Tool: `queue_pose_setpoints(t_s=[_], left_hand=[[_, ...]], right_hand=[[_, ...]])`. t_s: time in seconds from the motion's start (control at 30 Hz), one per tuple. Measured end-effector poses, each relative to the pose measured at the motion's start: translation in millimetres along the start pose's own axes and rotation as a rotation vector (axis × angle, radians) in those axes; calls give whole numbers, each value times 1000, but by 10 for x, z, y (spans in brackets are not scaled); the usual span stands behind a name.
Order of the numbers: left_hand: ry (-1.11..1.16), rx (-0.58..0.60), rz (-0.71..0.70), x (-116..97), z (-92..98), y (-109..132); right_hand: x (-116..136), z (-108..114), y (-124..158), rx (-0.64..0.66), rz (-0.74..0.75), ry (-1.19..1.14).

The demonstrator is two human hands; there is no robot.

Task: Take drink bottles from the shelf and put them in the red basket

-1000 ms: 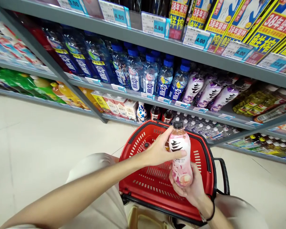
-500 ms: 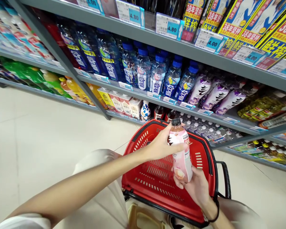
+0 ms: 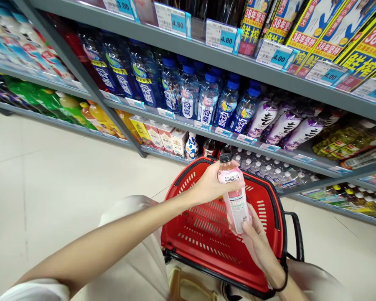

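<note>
Left hand [image 3: 211, 187] is clamping and half-hiding the pink bottle [image 3: 237, 205]; right hand [image 3: 256, 241] is gripping its base. Red basket [image 3: 194, 246] is sitting below.

We are holding the bottle [image 3: 235, 196] over the basket [image 3: 207, 246]: left hand [image 3: 211, 186] is gripping its upper part, right hand [image 3: 253, 238] is cupping its lower end from beneath. Basket is sitting just before us, shelving [image 3: 188, 48] standing behind it. Row of bottles [image 3: 207, 100] is standing on the middle shelf; cartons [image 3: 163, 136] are sitting below, leftward.
</note>
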State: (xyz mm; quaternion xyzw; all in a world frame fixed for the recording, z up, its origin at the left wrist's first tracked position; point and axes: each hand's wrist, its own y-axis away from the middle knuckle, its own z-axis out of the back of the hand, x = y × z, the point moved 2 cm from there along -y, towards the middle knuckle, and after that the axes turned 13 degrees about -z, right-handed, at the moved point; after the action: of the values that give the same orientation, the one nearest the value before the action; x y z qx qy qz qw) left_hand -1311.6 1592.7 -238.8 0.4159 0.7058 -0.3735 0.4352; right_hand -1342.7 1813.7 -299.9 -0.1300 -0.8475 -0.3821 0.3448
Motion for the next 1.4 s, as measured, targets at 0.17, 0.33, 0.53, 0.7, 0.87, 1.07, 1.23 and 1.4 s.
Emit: queue_pose_setpoints(t_s=[0.17,0.33,0.53,0.7,0.87,1.07,1.23,1.4], left_hand=[[87,26,-63,8,11,-12],[164,15,-47,-9,27,-30],[135,25,-31,-52,39,-64],[87,33,-42,-115,43,-54],[160,2,-15,-72,30,-44],[299,16,19,-43,22,-56],[265,30,6,-78,56,-65],[216,-4,18,-61,50,-60]], right_hand=[[41,-189,23,174,-192,-146],[34,-335,71,365,-227,-77],[-21,-171,51,185,-29,29],[-7,-116,33,76,54,78],[29,-124,28,11,56,37],[71,-212,75,219,-318,-107],[71,-271,79,359,-269,-44],[32,-147,44,267,-113,-6]])
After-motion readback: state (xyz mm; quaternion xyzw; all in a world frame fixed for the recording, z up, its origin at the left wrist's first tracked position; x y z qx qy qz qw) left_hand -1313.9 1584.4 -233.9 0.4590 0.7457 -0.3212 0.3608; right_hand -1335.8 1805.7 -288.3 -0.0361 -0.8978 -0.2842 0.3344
